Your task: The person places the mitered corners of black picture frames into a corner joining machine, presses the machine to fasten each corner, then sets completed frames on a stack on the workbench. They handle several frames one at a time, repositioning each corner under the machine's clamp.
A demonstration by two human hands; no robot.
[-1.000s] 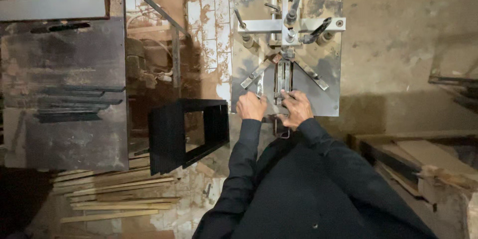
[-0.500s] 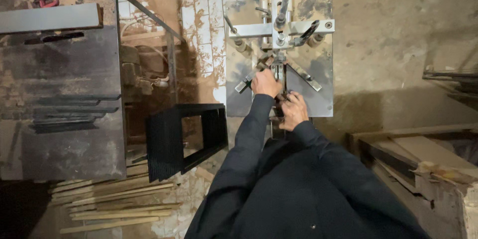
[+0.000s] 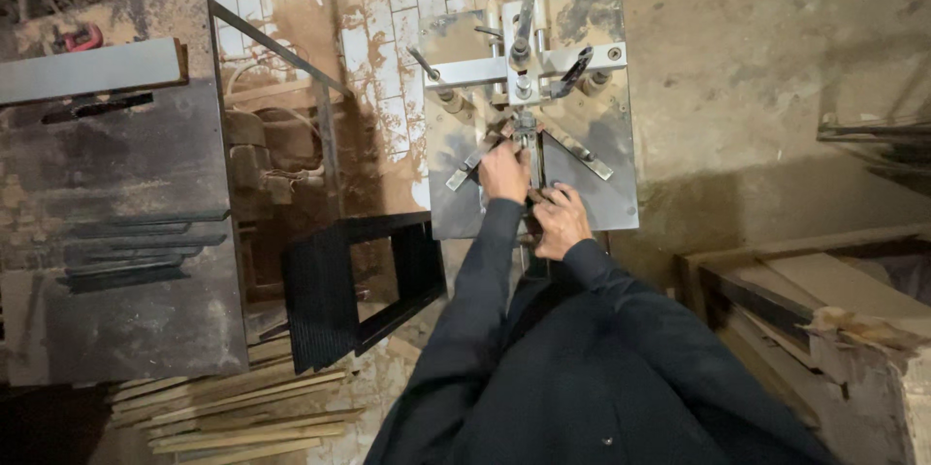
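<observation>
Head view: the left hand [image 3: 504,172] lies knuckles-up, fingers curled down onto a narrow dark strip piece [image 3: 530,195] at the middle of the grey steel machine table [image 3: 601,195], just below the angled metal fence arms [image 3: 578,147]; whether it grips cannot be told. The right hand [image 3: 558,220] sits just beside and nearer the body, fingers bent over the strip's near end at the table's front edge. A black rectangular frame [image 3: 361,292] stands left, pale wooden sticks [image 3: 242,416] below it.
</observation>
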